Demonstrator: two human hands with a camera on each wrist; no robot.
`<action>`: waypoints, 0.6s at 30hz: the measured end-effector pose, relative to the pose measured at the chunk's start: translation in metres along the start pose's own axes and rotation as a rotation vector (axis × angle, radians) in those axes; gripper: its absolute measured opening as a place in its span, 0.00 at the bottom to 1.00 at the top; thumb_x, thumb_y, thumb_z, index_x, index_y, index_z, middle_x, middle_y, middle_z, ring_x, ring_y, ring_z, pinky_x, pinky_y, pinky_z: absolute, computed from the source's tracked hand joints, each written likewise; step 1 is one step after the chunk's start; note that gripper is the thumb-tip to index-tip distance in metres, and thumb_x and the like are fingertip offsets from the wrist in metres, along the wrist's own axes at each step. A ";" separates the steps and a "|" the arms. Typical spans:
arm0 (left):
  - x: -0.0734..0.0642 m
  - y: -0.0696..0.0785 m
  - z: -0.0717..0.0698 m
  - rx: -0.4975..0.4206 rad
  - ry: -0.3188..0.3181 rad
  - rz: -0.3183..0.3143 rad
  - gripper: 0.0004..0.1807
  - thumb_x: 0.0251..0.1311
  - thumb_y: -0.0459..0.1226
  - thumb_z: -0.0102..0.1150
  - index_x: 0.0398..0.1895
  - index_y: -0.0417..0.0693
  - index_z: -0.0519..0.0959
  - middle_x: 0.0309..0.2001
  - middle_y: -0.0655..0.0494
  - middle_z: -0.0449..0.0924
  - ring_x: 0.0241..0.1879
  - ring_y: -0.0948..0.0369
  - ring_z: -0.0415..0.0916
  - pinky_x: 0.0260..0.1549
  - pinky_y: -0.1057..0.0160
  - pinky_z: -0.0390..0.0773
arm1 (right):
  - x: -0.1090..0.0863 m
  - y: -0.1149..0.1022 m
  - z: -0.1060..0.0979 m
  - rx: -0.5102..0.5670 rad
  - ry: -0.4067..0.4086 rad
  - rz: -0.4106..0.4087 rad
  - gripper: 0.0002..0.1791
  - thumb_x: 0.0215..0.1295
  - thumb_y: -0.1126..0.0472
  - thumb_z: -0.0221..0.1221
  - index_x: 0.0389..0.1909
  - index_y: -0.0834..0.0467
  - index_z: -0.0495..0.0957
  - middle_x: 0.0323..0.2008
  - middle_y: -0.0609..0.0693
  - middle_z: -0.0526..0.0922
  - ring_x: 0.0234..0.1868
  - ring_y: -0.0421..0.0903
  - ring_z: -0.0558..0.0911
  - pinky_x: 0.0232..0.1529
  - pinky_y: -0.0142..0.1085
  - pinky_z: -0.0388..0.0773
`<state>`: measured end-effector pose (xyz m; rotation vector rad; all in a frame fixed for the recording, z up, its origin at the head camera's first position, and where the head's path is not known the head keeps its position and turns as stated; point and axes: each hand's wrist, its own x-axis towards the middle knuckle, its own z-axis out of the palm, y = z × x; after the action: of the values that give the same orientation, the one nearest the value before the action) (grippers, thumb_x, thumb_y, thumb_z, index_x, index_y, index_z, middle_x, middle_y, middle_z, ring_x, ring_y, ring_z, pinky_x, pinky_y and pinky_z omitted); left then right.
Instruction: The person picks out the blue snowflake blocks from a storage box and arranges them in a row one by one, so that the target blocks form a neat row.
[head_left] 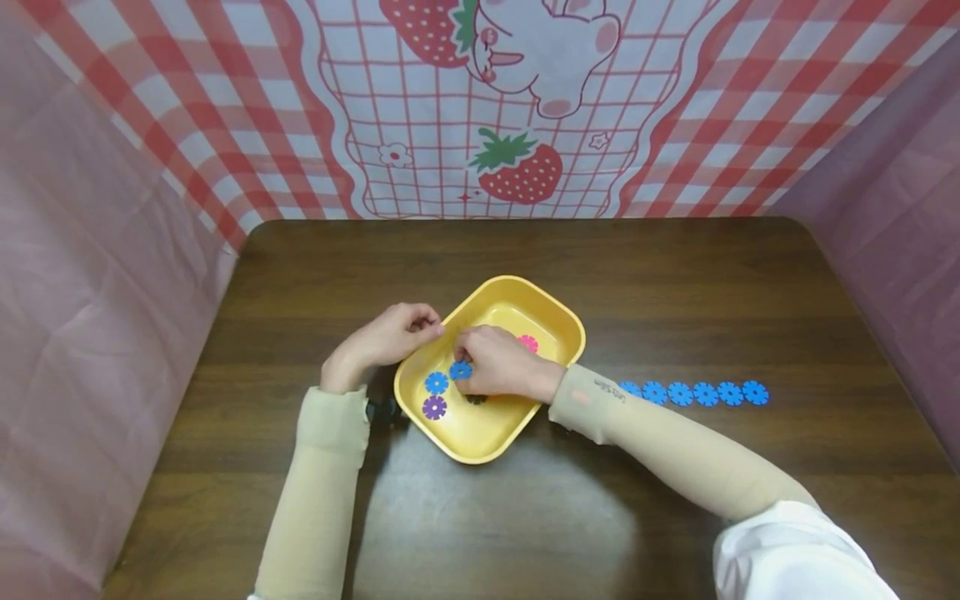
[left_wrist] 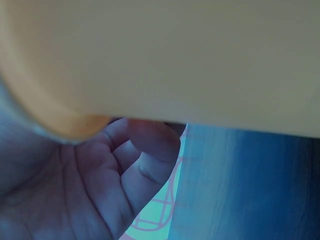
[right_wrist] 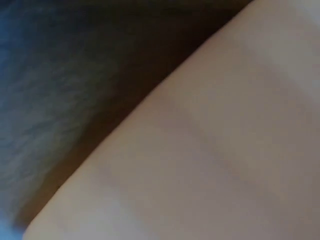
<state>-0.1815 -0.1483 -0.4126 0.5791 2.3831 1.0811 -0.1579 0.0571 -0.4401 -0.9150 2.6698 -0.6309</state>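
Note:
Inside the yellow plastic basin [head_left: 480,446], my right hand [head_left: 498,362] pinches a blue notched snowflake disc [head_left: 461,370] between thumb and fingers. Just left of it lie another blue disc [head_left: 437,383] and a purple disc [head_left: 434,407]. A pink disc [head_left: 528,342] shows behind the hand, and a dark disc [head_left: 476,399] is mostly covered by it. My left hand [head_left: 390,337] is at the basin's left rim, fingers loosely bent and fingertips right at the edge. The basin wall [left_wrist: 200,60] fills most of the left wrist view and hides those fingertips.
On the brown table [head_left: 675,292], a straight row of several blue discs [head_left: 705,393] runs to the right of the basin, its near end partly behind my right forearm. A checked strawberry cloth [head_left: 517,167] hangs along the back edge, and pink cloths [head_left: 97,292] flank both sides.

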 end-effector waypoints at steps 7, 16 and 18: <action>-0.001 0.001 0.001 0.001 0.003 0.001 0.12 0.71 0.39 0.57 0.46 0.37 0.80 0.38 0.48 0.81 0.37 0.55 0.76 0.42 0.58 0.78 | -0.007 0.003 -0.015 0.017 0.071 0.019 0.16 0.50 0.54 0.71 0.36 0.58 0.81 0.28 0.45 0.77 0.30 0.42 0.75 0.34 0.33 0.73; -0.001 0.003 -0.001 0.003 -0.005 -0.005 0.12 0.71 0.39 0.57 0.46 0.37 0.80 0.37 0.49 0.80 0.36 0.55 0.75 0.41 0.59 0.78 | -0.023 0.005 -0.038 0.054 0.121 0.015 0.14 0.49 0.56 0.71 0.35 0.57 0.81 0.30 0.46 0.78 0.31 0.43 0.74 0.35 0.34 0.73; 0.000 0.003 -0.001 0.002 -0.006 -0.012 0.12 0.71 0.39 0.57 0.46 0.38 0.80 0.37 0.49 0.80 0.36 0.55 0.75 0.41 0.59 0.78 | -0.028 0.007 -0.041 0.062 0.129 0.019 0.14 0.49 0.56 0.70 0.34 0.57 0.81 0.30 0.46 0.77 0.30 0.43 0.74 0.33 0.34 0.73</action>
<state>-0.1811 -0.1469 -0.4097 0.5664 2.3799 1.0709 -0.1545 0.0925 -0.4047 -0.8587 2.7506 -0.7887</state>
